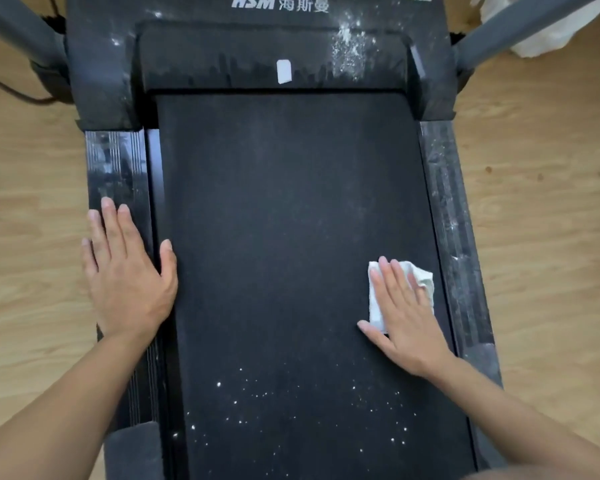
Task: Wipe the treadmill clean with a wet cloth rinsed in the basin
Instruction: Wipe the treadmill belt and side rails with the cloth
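White specks are scattered over the nearest stretch of the black running belt, between the two forearms and on the person's side of both hands. I judge this the next patch to wipe. From the cloth it lies back toward the body and somewhat to the left, so the stroke would be a pull toward the person, not a push away.

Farther up, the right hand lies flat on a folded white cloth at the belt's right side, just beside the right side rail. Its fingers are straight and close together, pressing the cloth down, while the thumb splays left onto bare belt. The cloth's long side runs along the belt's length. This hand is the nearer to the specks.

Level with it, the left hand rests palm down on the left side rail. Its fingers are straight and a little spread, and the thumb reaches over onto the belt's edge; it looks like a brace.

Farthest off, the motor cover carries a white powder patch on its right part, almost straight ahead of the right fingertips and well apart from them. No basin is in view.
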A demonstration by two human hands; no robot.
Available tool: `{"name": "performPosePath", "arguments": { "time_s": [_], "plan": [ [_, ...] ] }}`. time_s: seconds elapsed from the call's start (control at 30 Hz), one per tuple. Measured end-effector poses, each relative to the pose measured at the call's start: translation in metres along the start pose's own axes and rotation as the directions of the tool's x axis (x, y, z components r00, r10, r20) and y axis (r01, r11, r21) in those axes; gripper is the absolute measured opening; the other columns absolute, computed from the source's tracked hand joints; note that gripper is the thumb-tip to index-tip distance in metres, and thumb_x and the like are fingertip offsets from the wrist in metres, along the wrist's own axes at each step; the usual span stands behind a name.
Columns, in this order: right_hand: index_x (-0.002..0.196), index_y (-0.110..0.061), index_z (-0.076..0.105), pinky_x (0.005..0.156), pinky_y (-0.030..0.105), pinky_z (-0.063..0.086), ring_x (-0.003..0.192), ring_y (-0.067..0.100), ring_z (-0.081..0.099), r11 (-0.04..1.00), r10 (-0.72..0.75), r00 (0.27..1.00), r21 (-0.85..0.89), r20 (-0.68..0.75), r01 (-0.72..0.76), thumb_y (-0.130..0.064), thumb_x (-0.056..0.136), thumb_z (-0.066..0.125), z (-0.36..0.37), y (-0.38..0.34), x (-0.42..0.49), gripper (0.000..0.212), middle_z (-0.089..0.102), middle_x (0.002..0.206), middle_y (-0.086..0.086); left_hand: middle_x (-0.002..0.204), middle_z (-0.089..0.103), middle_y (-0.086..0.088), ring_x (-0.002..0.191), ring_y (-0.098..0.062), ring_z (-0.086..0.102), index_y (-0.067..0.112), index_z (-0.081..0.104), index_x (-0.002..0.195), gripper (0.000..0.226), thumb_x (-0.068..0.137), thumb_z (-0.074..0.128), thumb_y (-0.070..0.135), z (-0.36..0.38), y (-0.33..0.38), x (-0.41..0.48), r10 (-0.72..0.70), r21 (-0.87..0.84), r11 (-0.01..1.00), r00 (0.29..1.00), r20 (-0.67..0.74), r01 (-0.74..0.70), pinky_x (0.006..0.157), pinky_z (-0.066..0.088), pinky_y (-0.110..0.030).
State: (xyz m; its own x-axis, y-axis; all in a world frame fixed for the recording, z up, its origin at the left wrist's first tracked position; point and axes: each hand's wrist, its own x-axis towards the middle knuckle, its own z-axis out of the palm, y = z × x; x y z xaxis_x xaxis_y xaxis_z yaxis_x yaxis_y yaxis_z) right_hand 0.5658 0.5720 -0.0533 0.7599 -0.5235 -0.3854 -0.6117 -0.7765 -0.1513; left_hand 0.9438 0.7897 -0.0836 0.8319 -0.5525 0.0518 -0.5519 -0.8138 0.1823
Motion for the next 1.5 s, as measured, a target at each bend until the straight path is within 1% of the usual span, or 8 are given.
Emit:
{"name": "performPosePath", "arguments": {
  "time_s": [0.27,0.43,0.53,0.83,0.97,1.13,1.37,1.5],
  "plan": [
    [0.168,-0.019,-0.009,0.131,0.052,-0.003,0.163,0.020,-0.013,0.978,0.210,0.960,0.055,-0.188,-0.203,-0.074,0.102,0.021,-0.072,0.013,0.181,0.091,-0.011,0.177,0.003,0.175,0.004,-0.008,0.161,-0.025,0.001,0.008,0.013,0.165,0.075,0.104,0.031,0.048,0.001,0.001,0.001,-0.004,0.017,1.000,1.000,-0.015,0.004,0.129,0.014,-0.051],
    [0.169,-0.014,-0.007,0.130,0.057,0.013,0.163,0.023,-0.013,0.978,-0.201,0.980,-0.065,-0.001,0.200,-0.071,0.103,0.035,-0.018,-0.047,0.049,0.096,-0.013,0.177,0.005,0.175,0.004,-0.008,0.161,-0.025,0.001,0.007,0.013,0.165,0.075,0.104,0.029,0.048,-0.001,0.001,0.001,-0.008,0.020,1.000,1.000,-0.012,0.008,0.129,0.014,-0.052],
    [0.169,-0.017,-0.003,0.125,0.053,0.028,0.164,0.022,-0.009,0.954,-0.290,0.956,-0.069,0.049,0.293,-0.074,0.103,0.033,-0.004,-0.059,0.020,0.095,-0.012,0.177,-0.001,0.175,0.006,-0.009,0.161,-0.027,0.002,0.006,0.014,0.164,0.076,0.103,0.029,0.048,-0.001,0.001,-0.001,-0.003,0.030,1.000,1.000,-0.008,0.003,0.129,0.014,-0.051],
    [0.169,-0.019,-0.006,0.132,0.049,-0.001,0.163,0.017,-0.009,0.994,0.113,0.976,0.016,-0.187,-0.112,-0.083,0.097,0.017,-0.098,-0.045,0.247,0.099,-0.009,0.178,-0.001,0.175,0.005,-0.008,0.161,-0.026,0.003,0.006,0.014,0.164,0.074,0.105,0.031,0.048,0.002,-0.001,0.002,-0.015,0.067,0.998,1.000,0.009,0.014,0.128,0.016,-0.052],
    [0.169,-0.014,-0.006,0.131,0.053,0.005,0.163,0.022,-0.011,0.988,-0.153,0.981,-0.024,-0.121,0.151,-0.078,0.099,0.031,-0.034,-0.097,0.129,0.102,-0.010,0.177,0.003,0.175,0.005,-0.009,0.161,-0.028,0.003,0.005,0.013,0.164,0.074,0.106,0.030,0.048,-0.001,-0.001,0.000,-0.010,0.077,0.997,1.000,0.025,0.008,0.128,0.016,-0.052],
    [0.170,-0.016,0.003,0.119,0.049,0.037,0.164,0.021,-0.002,0.879,-0.454,0.885,-0.109,0.102,0.464,-0.077,0.102,0.032,0.016,-0.120,0.001,0.096,-0.003,0.178,0.000,0.174,0.005,-0.012,0.161,-0.030,0.003,0.004,0.012,0.164,0.075,0.106,0.035,0.044,-0.005,0.002,0.002,-0.027,0.093,0.995,0.998,0.053,0.022,0.128,0.016,-0.053],
    [0.170,-0.018,-0.001,0.131,0.051,0.006,0.164,0.021,-0.005,0.959,-0.277,0.954,-0.095,-0.114,0.267,-0.081,0.098,0.023,-0.086,-0.167,0.273,0.099,-0.004,0.178,0.001,0.175,0.001,-0.009,0.161,-0.026,0.000,0.005,0.010,0.165,0.076,0.106,0.038,0.045,-0.003,0.000,0.001,-0.029,0.109,0.994,0.999,0.045,0.024,0.128,0.017,-0.051],
    [0.169,-0.012,0.000,0.131,0.051,0.003,0.164,0.025,-0.004,0.963,-0.262,0.947,-0.120,-0.185,0.243,-0.082,0.098,0.022,-0.084,-0.196,0.297,0.102,-0.002,0.178,0.007,0.175,0.001,-0.009,0.162,-0.026,0.000,0.006,0.011,0.165,0.073,0.107,0.035,0.044,-0.005,0.001,0.001,-0.023,0.111,0.994,0.999,0.042,0.018,0.128,0.018,-0.050]
  ]
}}
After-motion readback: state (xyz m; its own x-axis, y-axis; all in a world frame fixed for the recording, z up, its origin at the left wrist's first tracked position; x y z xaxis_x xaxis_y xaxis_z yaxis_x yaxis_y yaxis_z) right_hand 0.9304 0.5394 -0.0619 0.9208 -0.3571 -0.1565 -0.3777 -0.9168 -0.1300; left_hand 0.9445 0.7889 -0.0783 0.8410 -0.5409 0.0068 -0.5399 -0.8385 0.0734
